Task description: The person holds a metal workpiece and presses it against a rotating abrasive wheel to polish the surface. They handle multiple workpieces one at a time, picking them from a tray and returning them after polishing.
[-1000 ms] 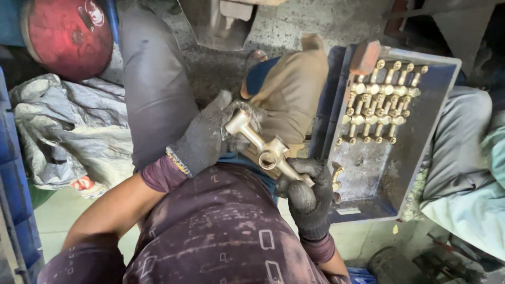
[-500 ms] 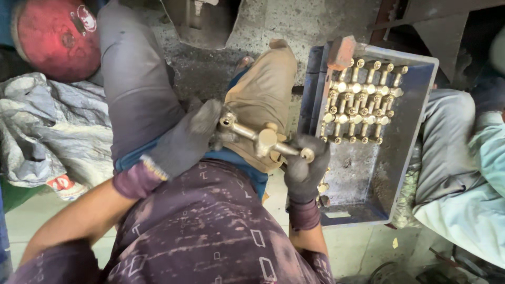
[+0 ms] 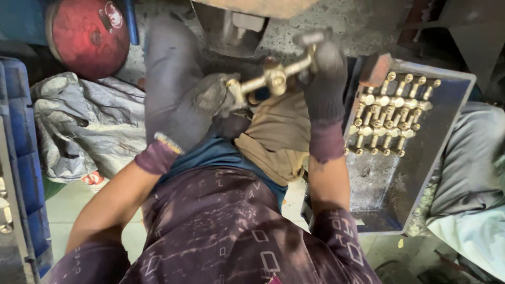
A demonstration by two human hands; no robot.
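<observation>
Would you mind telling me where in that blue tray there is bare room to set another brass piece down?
The near half of the blue tray is bare, bordered by the rows of brass fittings above and the tray's near rim. The far half is crowded. Both gloved hands, left and right, grip a brass fitting.

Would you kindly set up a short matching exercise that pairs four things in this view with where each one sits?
Things:
1. brass fitting
2. red round object
3. rows of small brass parts
4. crumpled grey sheet

Places:
A. top left corner of the view
B. in the grey tray at the right
C. held between the gloved left hand and right hand
D. at the left, below the red round object

Pairs: 1-C, 2-A, 3-B, 4-D
</observation>
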